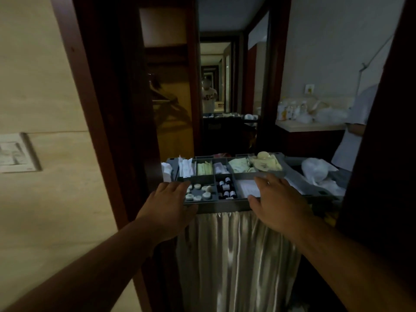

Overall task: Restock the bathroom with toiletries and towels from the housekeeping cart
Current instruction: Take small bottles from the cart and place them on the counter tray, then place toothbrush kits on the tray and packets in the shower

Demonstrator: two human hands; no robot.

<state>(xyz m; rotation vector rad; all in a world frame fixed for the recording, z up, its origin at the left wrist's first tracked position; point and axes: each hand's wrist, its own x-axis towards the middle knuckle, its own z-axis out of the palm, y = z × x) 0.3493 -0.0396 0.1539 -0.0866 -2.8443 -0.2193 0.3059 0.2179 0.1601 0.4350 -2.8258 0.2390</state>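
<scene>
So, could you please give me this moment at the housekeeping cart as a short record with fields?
Place: doorway, housekeeping cart with satin curtain
Tray: grey divided tray on top
Left hand: fingers straight, holding nothing, at round white pieces
Right hand: fingers straight, holding nothing, above front-right compartment
Between them: small dark bottles, white caps

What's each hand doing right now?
Left hand: open, fingers straight over the grey plastic compartment tray, holding nothing.
Right hand: open over the same tray, holding nothing.
</scene>
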